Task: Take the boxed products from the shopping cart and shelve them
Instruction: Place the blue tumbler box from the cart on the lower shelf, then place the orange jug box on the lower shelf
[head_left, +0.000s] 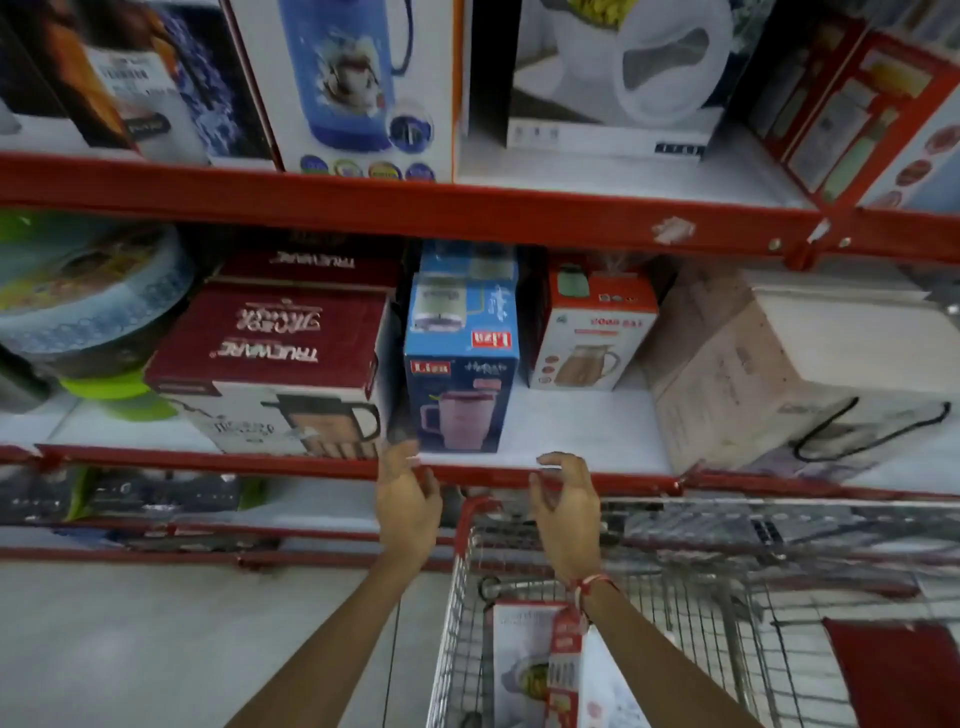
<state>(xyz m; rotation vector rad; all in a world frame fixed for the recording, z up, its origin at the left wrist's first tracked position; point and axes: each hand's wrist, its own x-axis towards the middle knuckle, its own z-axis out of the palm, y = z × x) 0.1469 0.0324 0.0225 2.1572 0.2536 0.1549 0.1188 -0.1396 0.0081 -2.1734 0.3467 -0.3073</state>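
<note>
Head view, stock record. Left hand (408, 506) is hovering at the red front rail (597, 478) of the middle shelf, fingers spread, grip wide and carrying nothing. Right hand (566, 512) is hovering just beside it over the cart's red corner, fingers curled loosely, grip likewise wide and unloaded; a red thread band (589, 587) is circling that wrist.

Directly above the hands, a blue "Liza" box (460, 402) showing a pink lidded mug is standing upright at the shelf's front edge, with a second blue "Liza" box (462, 312) lying on top, its logo reading upside down. Left of these, a maroon "TRUEWARE" box (270, 358) picturing a black-handled mug is sitting with its top lettering inverted; another "TRUEWARE" box (311, 265) is sitting behind it. Right of the blue pair, a white and red jug box (587, 332) is standing further back, its print too blurred to read. A plain brown carton (727, 384) is occupying the right end.

On the upper shelf, a white box with a blue flask (353, 88) is standing upright.

Below, the wire shopping cart (675, 597) is holding a white and red boxed product (530, 665), text unreadable, under the right forearm, and a red box (904, 675) at the far right.
</note>
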